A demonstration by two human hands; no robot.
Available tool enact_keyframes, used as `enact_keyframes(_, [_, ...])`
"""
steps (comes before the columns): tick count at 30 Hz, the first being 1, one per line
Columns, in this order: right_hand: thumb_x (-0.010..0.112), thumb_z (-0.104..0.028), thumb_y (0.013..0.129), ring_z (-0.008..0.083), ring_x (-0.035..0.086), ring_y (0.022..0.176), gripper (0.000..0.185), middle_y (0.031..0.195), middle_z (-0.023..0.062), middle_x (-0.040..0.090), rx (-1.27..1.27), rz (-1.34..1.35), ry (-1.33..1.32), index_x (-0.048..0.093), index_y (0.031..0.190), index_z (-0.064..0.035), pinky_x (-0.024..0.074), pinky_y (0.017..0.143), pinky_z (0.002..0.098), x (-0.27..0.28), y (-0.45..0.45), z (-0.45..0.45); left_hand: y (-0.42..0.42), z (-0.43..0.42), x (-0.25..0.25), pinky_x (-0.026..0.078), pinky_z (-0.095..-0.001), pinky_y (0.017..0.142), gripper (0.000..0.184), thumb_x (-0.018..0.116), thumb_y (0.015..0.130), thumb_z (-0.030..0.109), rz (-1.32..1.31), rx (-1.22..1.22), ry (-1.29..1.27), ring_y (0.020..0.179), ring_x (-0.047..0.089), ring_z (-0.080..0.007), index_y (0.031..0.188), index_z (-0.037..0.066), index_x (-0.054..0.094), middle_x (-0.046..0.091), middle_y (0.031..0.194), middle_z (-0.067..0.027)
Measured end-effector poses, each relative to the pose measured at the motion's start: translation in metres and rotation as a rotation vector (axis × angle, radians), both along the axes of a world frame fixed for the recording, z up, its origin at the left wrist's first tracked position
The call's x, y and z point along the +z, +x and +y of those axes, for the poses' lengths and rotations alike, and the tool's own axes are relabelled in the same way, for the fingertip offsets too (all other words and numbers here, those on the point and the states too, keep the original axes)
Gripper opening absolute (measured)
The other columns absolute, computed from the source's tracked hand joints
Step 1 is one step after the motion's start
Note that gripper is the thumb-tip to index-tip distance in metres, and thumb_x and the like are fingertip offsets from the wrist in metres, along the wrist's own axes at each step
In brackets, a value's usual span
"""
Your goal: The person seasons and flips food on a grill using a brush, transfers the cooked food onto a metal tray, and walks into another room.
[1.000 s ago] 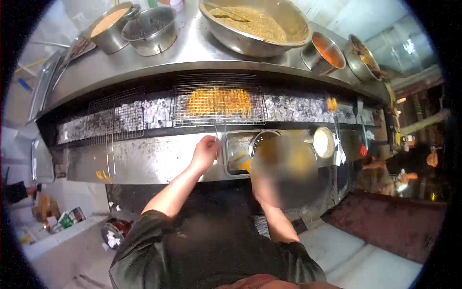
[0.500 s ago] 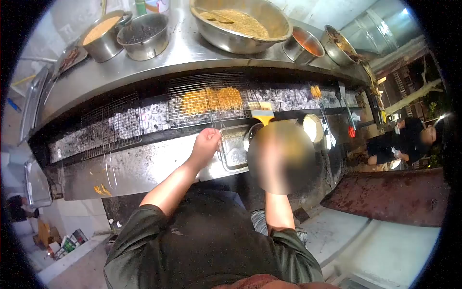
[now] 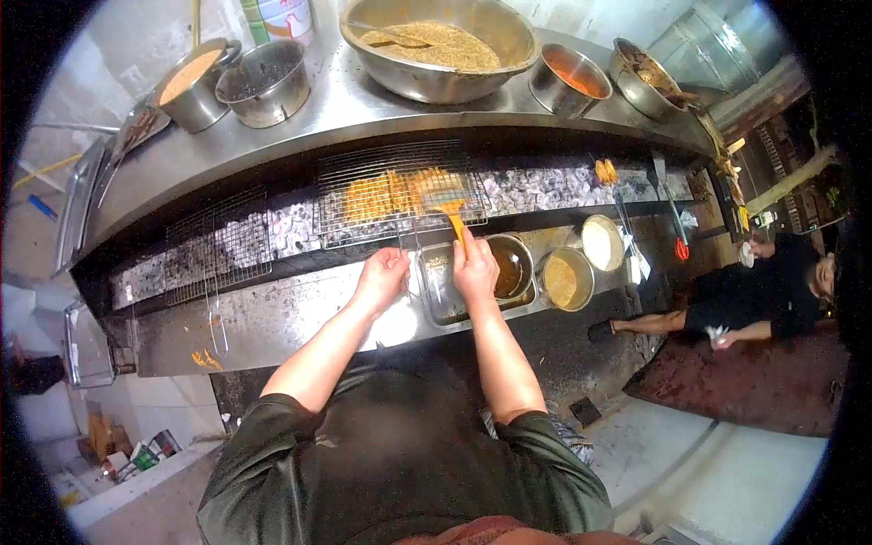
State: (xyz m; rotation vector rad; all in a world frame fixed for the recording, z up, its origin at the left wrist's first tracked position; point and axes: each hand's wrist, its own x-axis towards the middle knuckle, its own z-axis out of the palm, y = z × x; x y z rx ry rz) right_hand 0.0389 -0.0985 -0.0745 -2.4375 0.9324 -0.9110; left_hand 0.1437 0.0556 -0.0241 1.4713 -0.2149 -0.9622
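Observation:
My right hand (image 3: 476, 266) is closed round the yellow handle of a basting brush (image 3: 455, 218). The brush's bristles lie over the right part of the orange-brown food (image 3: 370, 199), which sits flat inside a wire grill basket (image 3: 330, 193) above the coals. Near the basket's front, my left hand (image 3: 383, 280) pinches its thin wire handle; the fingers partly hide the grip. Beneath the right hand is a metal tray (image 3: 440, 289), with a pot of dark liquid (image 3: 513, 272) beside it.
Glowing coals (image 3: 545, 189) fill the long trough. Another wire basket (image 3: 195, 250) lies at the left. Two round containers (image 3: 568, 279) stand at the right front. A big bowl of seasoning (image 3: 445, 84) and several pots line the back shelf. At far right is another person (image 3: 754, 286).
My right hand has moved up and left, bringing the brush from beside the basket onto the food. My left hand stays at the basket handle. The person at right has moved nearer.

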Motion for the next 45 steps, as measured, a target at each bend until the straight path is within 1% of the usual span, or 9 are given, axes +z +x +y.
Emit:
enact_keyframes(1, [0.064, -0.019, 0.082, 0.0303, 0.061, 0.070, 0.027, 0.080, 0.0111, 0.059, 0.050, 0.023, -0.109, 0.065, 0.107, -0.0101, 0.0498, 0.062, 0.0396, 0.005, -0.005, -0.002, 0.001, -0.001, -0.001, 0.036, -0.0199, 0.047, 0.012, 0.054, 0.093, 0.017, 0.003, 0.007, -0.003, 0.050, 0.045, -0.0056, 0.089, 0.006, 0.055, 0.054, 0.064, 0.0019])
enact_keyframes(4, [0.066, -0.016, 0.079, 0.0289, 0.060, 0.066, 0.027, 0.076, 0.0094, 0.059, 0.046, 0.012, -0.188, 0.066, 0.106, -0.0108, 0.0495, 0.059, 0.0370, 0.014, -0.017, -0.013, -0.002, 0.000, 0.003, 0.037, -0.0200, 0.048, 0.011, 0.054, 0.092, 0.016, 0.011, 0.028, -0.008, 0.051, 0.045, -0.0059, 0.090, 0.005, 0.055, 0.054, 0.065, 0.0017])
enact_keyframes(12, [0.062, -0.021, 0.084, 0.0318, 0.060, 0.073, 0.030, 0.082, 0.0135, 0.059, -0.132, -0.051, 0.012, 0.063, 0.111, -0.0081, 0.0487, 0.063, 0.0393, 0.008, -0.002, -0.002, -0.001, -0.001, 0.009, 0.038, -0.0205, 0.049, 0.011, 0.054, 0.092, 0.014, 0.019, 0.022, 0.012, 0.052, 0.045, -0.0061, 0.093, 0.004, 0.055, 0.054, 0.066, 0.0018])
enact_keyframes(24, [0.064, -0.018, 0.080, 0.0303, 0.059, 0.066, 0.026, 0.076, 0.0104, 0.059, 0.144, -0.252, 0.065, 0.067, 0.104, -0.0105, 0.0488, 0.061, 0.0409, -0.004, 0.034, 0.017, 0.001, 0.000, 0.017, 0.039, -0.0199, 0.050, 0.009, 0.053, 0.092, 0.014, 0.045, 0.004, 0.032, 0.052, 0.045, -0.0057, 0.092, 0.005, 0.055, 0.053, 0.066, 0.0021])
enact_keyframes(30, [0.062, -0.017, 0.082, 0.0306, 0.061, 0.071, 0.024, 0.078, 0.0103, 0.060, 0.168, -0.025, -0.038, 0.066, 0.103, -0.0072, 0.0495, 0.064, 0.0390, 0.012, 0.018, -0.004, 0.004, -0.002, 0.008, 0.038, -0.0204, 0.049, 0.012, 0.056, 0.092, 0.017, 0.029, 0.013, 0.056, 0.053, 0.046, -0.0060, 0.092, 0.004, 0.055, 0.053, 0.066, 0.0024])
enact_keyframes(35, [0.059, -0.019, 0.086, 0.0328, 0.061, 0.078, 0.026, 0.084, 0.0161, 0.062, 0.054, -0.136, 0.115, 0.064, 0.107, -0.0053, 0.0487, 0.070, 0.0393, 0.007, 0.024, 0.008, 0.003, -0.001, 0.003, 0.037, -0.0221, 0.048, 0.015, 0.057, 0.092, 0.018, 0.044, 0.011, 0.066, 0.052, 0.045, -0.0065, 0.091, 0.004, 0.055, 0.053, 0.066, 0.0024])
enact_keyframes(38, [0.060, -0.020, 0.085, 0.0328, 0.062, 0.076, 0.028, 0.085, 0.0135, 0.062, 0.001, -0.187, 0.130, 0.065, 0.108, -0.0070, 0.0497, 0.069, 0.0394, -0.001, 0.034, 0.017, 0.002, -0.001, 0.015, 0.037, -0.0223, 0.047, 0.015, 0.057, 0.092, 0.019, 0.030, 0.006, 0.083, 0.051, 0.045, -0.0064, 0.091, 0.004, 0.054, 0.053, 0.065, 0.0024])
enact_keyframes(42, [0.060, -0.020, 0.084, 0.0320, 0.061, 0.075, 0.027, 0.084, 0.0120, 0.062, 0.152, -0.183, 0.247, 0.065, 0.108, -0.0074, 0.0486, 0.070, 0.0407, 0.014, 0.041, 0.029, 0.004, -0.001, 0.010, 0.038, -0.0218, 0.047, 0.016, 0.056, 0.092, 0.019, 0.066, 0.019, 0.056, 0.051, 0.046, -0.0064, 0.092, 0.003, 0.055, 0.053, 0.065, 0.0023])
enact_keyframes(45, [0.062, -0.018, 0.082, 0.0293, 0.061, 0.071, 0.025, 0.078, 0.0102, 0.061, 0.176, -0.019, 0.045, 0.066, 0.104, -0.0076, 0.0493, 0.066, 0.0395, 0.008, 0.034, 0.026, 0.008, 0.000, 0.011, 0.041, -0.0216, 0.049, 0.019, 0.054, 0.092, 0.021, 0.033, -0.004, 0.061, 0.055, 0.049, -0.0064, 0.093, 0.003, 0.056, 0.055, 0.068, 0.0018])
